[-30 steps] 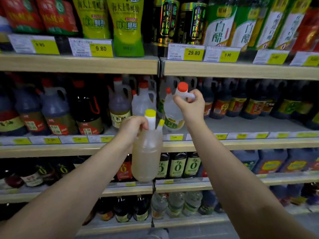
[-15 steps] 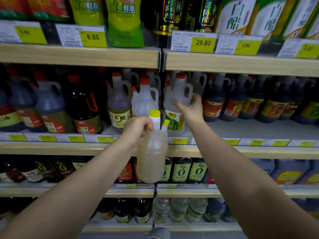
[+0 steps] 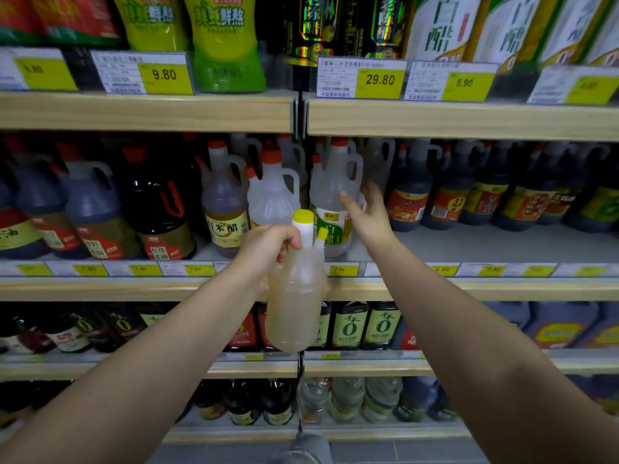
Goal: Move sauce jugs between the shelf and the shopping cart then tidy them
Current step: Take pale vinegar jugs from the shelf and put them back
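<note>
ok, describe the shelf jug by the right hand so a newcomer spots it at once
Go to the light wooden shelf second from the top, just right of its centre joint. Beside the open right hand stands a clear plastic jug with a red cap. Its green-and-white label sets it apart from the dark brown bottles on its right.

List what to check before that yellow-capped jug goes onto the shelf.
1. Left hand grips the yellow-capped jug near its top: ok.
2. Its cap is on: ok.
3. Red-capped jug stands upright on the shelf: ok.
4. Right hand is open, holding nothing: ok.
5. Right hand clear of the red-capped jug: cannot tell; its fingertips overlap the jug's side.
6. Bare shelf room in front of the dark bottles: ok.
</note>
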{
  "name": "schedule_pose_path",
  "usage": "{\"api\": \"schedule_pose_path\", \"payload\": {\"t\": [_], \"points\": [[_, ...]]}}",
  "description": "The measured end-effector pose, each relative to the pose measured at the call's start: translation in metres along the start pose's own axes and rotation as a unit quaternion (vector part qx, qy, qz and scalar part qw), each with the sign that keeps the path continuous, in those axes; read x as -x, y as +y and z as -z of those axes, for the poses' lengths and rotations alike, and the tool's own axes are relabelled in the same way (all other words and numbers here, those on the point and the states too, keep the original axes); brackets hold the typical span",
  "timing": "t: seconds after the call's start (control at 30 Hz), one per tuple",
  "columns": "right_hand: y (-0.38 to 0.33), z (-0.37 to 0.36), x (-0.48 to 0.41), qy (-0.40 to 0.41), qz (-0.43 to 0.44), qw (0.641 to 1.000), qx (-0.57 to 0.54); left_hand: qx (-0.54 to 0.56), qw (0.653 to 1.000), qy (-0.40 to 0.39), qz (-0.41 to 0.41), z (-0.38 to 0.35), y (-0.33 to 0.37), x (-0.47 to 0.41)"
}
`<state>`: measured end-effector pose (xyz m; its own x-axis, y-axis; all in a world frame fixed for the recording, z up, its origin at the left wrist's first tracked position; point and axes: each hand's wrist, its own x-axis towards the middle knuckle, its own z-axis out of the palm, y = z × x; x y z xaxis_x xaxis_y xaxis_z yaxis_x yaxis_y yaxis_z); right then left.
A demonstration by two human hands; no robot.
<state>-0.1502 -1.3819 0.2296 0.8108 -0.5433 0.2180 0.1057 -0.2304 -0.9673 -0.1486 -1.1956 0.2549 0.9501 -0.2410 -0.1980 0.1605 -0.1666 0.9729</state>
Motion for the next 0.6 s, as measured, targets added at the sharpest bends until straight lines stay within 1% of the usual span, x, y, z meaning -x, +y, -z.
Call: {"api": "schedule_pose_path", "payload": {"t": [0.1,0.23,0.3,0.4,0.47,0.53,0.6], "points": [[-0.006,0.022,0.031,-0.007,-0.018,1.0,0.009,-0.003,1.0,-0.027,-0.007,-0.003,0.01,0.014],[-0.006,0.047,0.081,-0.028,-0.032,0.994,0.102,0.009,0.998,-0.06,0.023,-0.01,0.029,0.033],[-0.004,0.051,0.106,-0.043,-0.044,0.988,0.139,0.01,0.994,-0.1,0.035,-0.015,0.041,0.045],[-0.005,0.049,0.139,-0.075,-0.068,0.982,0.157,0.012,0.99,-0.134,0.044,-0.021,0.058,0.066],[-0.004,0.041,0.152,-0.095,-0.052,0.977,0.184,-0.007,0.986,-0.159,0.045,-0.025,0.065,0.079],[-0.004,0.029,0.159,-0.057,-0.026,0.973,0.22,-0.02,0.982,-0.18,0.045,-0.03,0.067,0.09],[-0.003,0.019,0.163,0.007,-0.041,0.976,0.213,-0.025,0.978,-0.201,0.042,-0.036,0.068,0.099]]}}
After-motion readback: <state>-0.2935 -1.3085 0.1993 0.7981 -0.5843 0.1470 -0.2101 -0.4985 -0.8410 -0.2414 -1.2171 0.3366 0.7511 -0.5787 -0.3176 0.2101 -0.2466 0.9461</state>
